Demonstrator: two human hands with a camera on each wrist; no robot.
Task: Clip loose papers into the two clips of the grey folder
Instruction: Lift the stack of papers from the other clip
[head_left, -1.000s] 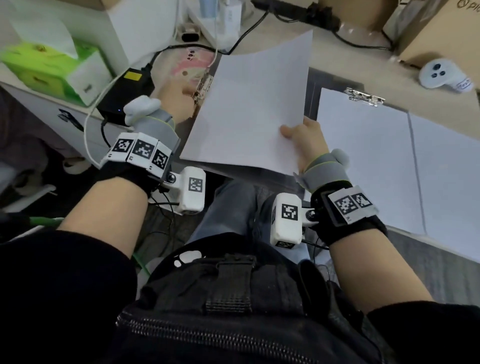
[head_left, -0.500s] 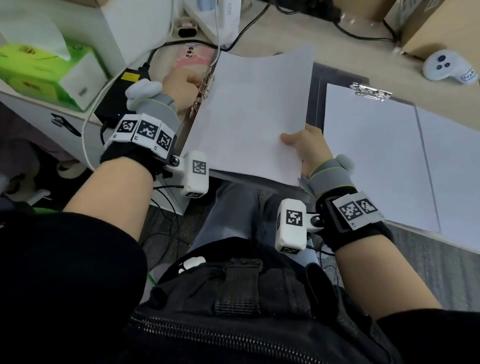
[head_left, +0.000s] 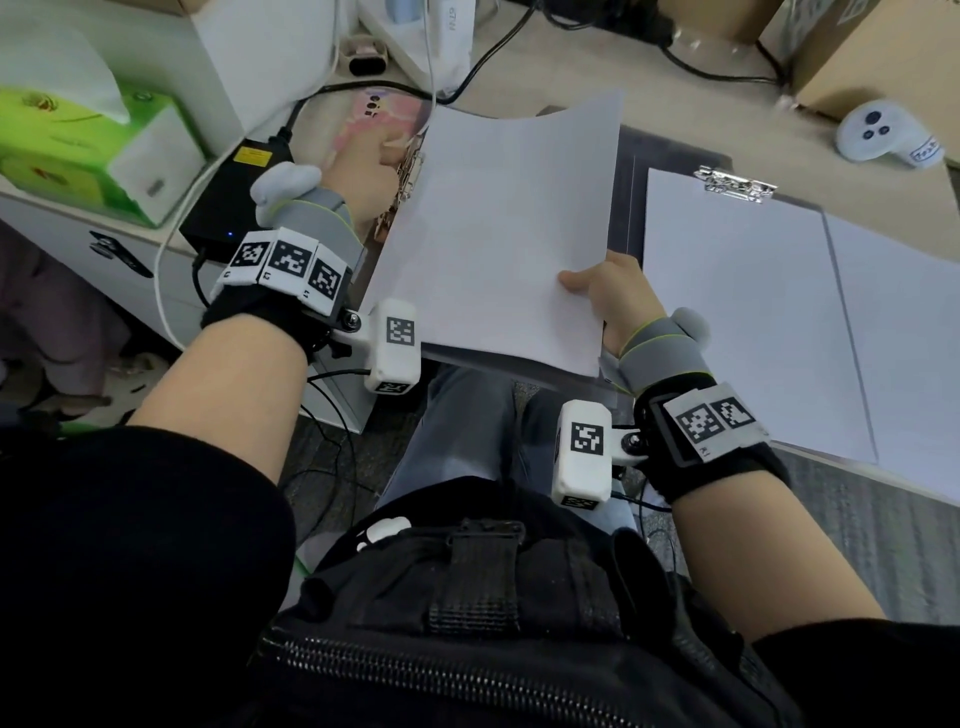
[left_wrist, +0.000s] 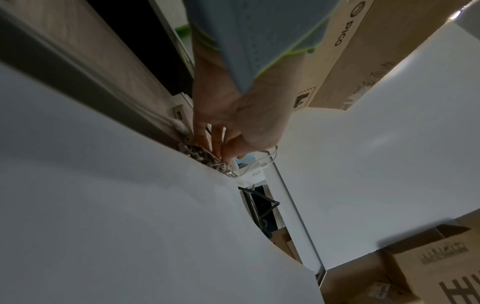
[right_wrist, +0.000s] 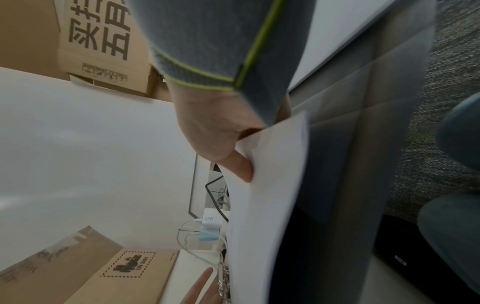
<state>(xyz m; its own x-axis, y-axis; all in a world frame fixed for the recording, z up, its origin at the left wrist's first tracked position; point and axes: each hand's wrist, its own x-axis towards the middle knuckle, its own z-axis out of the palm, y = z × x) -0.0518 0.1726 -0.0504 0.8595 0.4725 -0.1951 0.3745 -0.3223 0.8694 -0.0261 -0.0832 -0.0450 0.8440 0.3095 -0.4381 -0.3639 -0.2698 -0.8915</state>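
Observation:
The grey folder lies open on the desk. Its right half carries a silver top clip that holds white sheets. A sheaf of loose white paper hovers, slightly bowed, over the left half. My right hand pinches the sheaf's near right edge, thumb on top; the right wrist view shows the pinch. My left hand is at the metal side clip on the folder's left edge. Its fingertips grip that clip, beside the paper's left edge.
A green tissue box and a black power adapter with cables sit left of the folder. A white controller and cardboard boxes stand at the back right. Another loose sheet lies on the far right.
My left hand has moved onto the side clip and taken hold of it. The right hand has brought the paper sheaf closer to that clip, and the sheaf now bows a little.

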